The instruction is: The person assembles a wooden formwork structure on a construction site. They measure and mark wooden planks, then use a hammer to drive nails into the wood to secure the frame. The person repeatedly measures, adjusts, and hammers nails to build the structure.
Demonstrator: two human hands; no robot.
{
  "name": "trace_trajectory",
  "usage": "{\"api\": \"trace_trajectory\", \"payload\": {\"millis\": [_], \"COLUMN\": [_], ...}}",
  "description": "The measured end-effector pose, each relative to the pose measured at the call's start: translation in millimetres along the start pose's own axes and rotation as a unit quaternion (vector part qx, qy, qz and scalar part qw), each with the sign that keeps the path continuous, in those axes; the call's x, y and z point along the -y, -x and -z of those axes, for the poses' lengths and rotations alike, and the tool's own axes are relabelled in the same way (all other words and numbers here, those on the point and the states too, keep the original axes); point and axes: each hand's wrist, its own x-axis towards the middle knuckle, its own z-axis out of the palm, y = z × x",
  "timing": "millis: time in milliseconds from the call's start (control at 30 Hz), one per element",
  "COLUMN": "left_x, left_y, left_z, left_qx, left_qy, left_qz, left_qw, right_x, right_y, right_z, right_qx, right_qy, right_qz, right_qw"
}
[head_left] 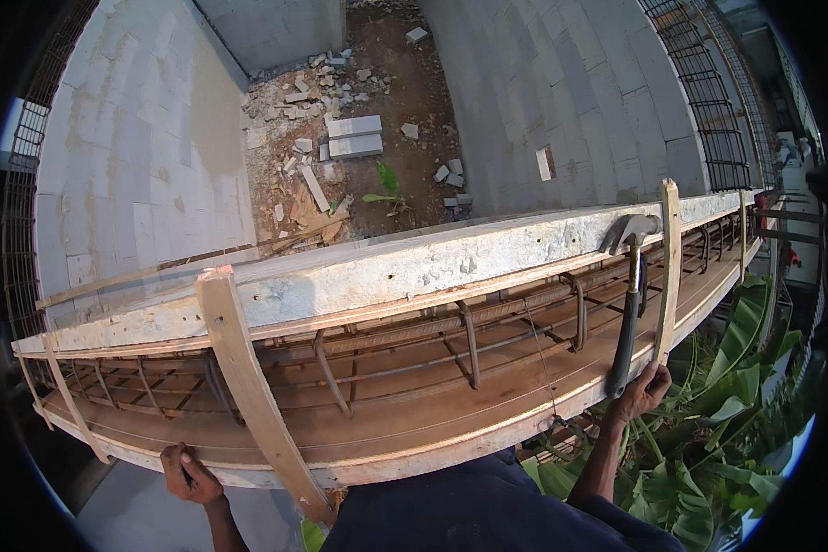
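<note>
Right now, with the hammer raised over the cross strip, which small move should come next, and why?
Probably a short downward tap. The right hand holds the hammer with its head at the top of the wooden cross strip, where it meets the far form board. The left hand steadies the near board.

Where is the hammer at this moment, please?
In the head view, on the right: the hammer is gripped by the right hand, beside a wooden cross slat.

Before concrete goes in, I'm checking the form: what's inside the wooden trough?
Inside the trough: rusty steel bars tied with bent loops. Its floor under the far bars is hidden.
</note>
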Motion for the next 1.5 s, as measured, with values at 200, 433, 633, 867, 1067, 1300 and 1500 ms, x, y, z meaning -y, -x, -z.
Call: {"api": "trace_trajectory", "payload": {"millis": [200, 433, 633, 867, 1067, 1300, 1500], "left_x": [-4.9, -4.4, 13.3, 16.9, 19.9, 15.1, 6.6], "left_y": [-3.1, 0.1, -2.7, -14.6, -20.4, -20.6, -12.9], "left_z": [-0.3, 5.7, 2.1, -5.5, -8.8, -11.2, -10.9], "left_qx": [0.028, 0.062, 0.031, 0.007, -0.016, -0.039, -0.004], "left_qy": [0.012, 0.014, -0.093, -0.088, -0.135, -0.126, -0.019], "left_qz": [-0.018, -0.011, 0.016, -0.016, -0.002, -0.046, -0.007], "left_qw": [0.999, 0.998, 0.995, 0.996, 0.991, 0.99, 1.0], "right_x": [0.0, 16.7, -17.8, -155.3, -237.2, -202.6, -54.4], "right_y": [1.3, 1.0, 18.1, 162.6, 316.6, 286.5, 183.3], "right_z": [-5.8, -8.1, 30.0, 76.5, 56.2, 45.9, 17.2], "right_qx": [-0.036, -0.021, -0.045, 0.039, 0.322, 0.408, 0.329], "right_qy": [0.006, -0.067, -0.063, 0.006, 0.075, 0.128, -0.13], "right_qz": [-0.011, -0.08, -0.05, -0.417, -0.509, -0.481, 0.018], "right_qw": [0.999, 0.994, 0.996, 0.908, 0.795, 0.766, 0.935]}}
